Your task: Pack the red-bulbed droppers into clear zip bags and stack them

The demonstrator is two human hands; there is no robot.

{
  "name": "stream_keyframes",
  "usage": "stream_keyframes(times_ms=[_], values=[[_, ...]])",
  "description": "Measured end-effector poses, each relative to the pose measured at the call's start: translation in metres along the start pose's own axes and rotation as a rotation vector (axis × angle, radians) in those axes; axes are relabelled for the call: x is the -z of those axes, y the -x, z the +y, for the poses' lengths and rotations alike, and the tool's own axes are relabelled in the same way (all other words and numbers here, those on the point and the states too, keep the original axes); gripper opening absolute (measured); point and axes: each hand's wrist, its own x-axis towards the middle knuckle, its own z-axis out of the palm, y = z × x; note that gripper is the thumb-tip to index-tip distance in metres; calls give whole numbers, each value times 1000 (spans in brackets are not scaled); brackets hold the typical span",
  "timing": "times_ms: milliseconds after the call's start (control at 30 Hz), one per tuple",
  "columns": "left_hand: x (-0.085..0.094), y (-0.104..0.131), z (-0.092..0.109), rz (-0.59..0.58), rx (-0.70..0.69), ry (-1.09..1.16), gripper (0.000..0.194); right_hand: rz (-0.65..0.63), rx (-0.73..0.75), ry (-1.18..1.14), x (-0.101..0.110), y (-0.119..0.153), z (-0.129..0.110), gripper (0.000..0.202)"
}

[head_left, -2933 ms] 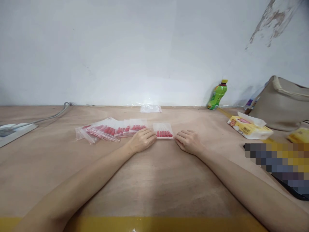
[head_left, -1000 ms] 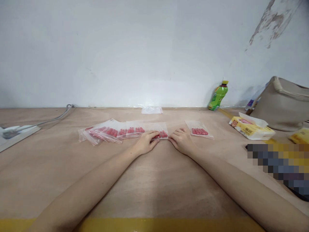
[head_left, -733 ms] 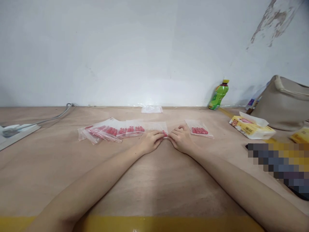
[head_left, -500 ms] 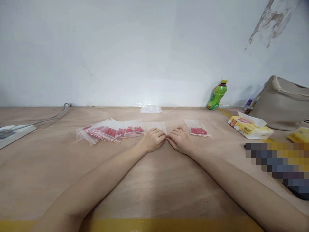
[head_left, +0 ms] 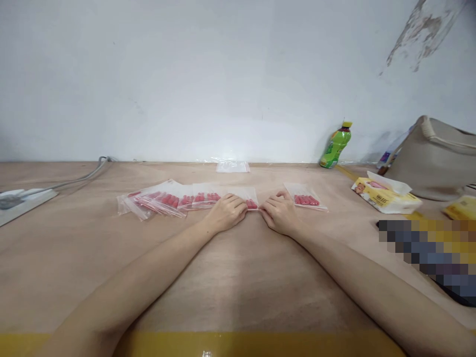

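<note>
A clear zip bag (head_left: 243, 192) with small red pieces (head_left: 252, 204) inside lies flat on the table between my hands, its red-lined edge towards me. My left hand (head_left: 229, 212) is closed on the left end of that edge, fingers curled. At the right end, my right hand (head_left: 278, 212) pinches the same edge with thumb and fingers. To the left lies a fanned row of similar filled bags (head_left: 169, 198), overlapping one another. Another filled bag (head_left: 307, 198) lies just beyond my right hand.
Flat clear bags (head_left: 233, 167) lie by the wall. A green bottle (head_left: 335, 146), a yellow tissue pack (head_left: 386, 195) and a beige bag (head_left: 431, 158) stand at the right, with a blurred-out object (head_left: 427, 258) nearer. A grey cable (head_left: 80, 178) runs to a white power strip (head_left: 29, 201) at left.
My left hand has slid left along the bag's edge, away from my right hand. The red pieces in the bag now show between them. My right hand has barely moved.
</note>
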Motion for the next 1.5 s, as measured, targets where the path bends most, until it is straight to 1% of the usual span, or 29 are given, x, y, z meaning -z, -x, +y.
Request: stream_keyframes(times_ms=[200,300,467,567,633,733,800,833,900,933,1000,1067,1133,1200,1267,1300,1367,1400,1467,1500], values=[[22,22,-10,-6,34,-24,22,33,-25,25,2,3,0,24],[28,30,-13,-24,47,-40,23,44,-13,31,3,2,-1,25],[25,31,-14,-46,101,-86,28,54,-6,49,2,2,-2,25],[22,31,-15,-64,118,-97,29,23,-11,28,2,3,0,24],[22,31,-15,-77,121,-90,29,-6,-14,-18,2,3,0,19],[23,31,-14,-97,107,-62,26,-36,-31,-112,-1,2,-1,25],[25,31,-13,-101,118,-55,22,-63,-46,-178,-5,2,-2,22],[25,32,-13,-103,149,-67,27,-68,-62,-205,-8,2,-2,21],[27,34,-12,-122,265,-131,44,-27,-120,-236,-14,3,1,20],[27,36,-12,-141,338,-176,48,24,-153,-241,-16,4,3,21],[28,39,-13,-192,463,-250,47,139,-207,-246,-17,7,12,24],[29,42,-14,-249,527,-263,43,216,-254,-235,-14,13,25,26],[29,43,-16,-294,534,-232,40,239,-311,-205,-7,21,41,25],[29,43,-17,-305,508,-195,38,220,-363,-174,2,34,58,22],[27,41,-18,-289,464,-154,34,151,-419,-145,11,50,71,22],[26,40,-18,-276,440,-120,33,95,-450,-111,15,57,76,21],[24,38,-16,-248,403,-35,30,-8,-505,18,24,69,79,20],[22,36,-15,-236,393,6,30,-30,-523,96,28,71,78,19],[18,30,-10,-217,381,68,29,-8,-513,204,35,69,68,20],[16,26,-7,-212,376,88,28,21,-482,209,37,64,61,20]])
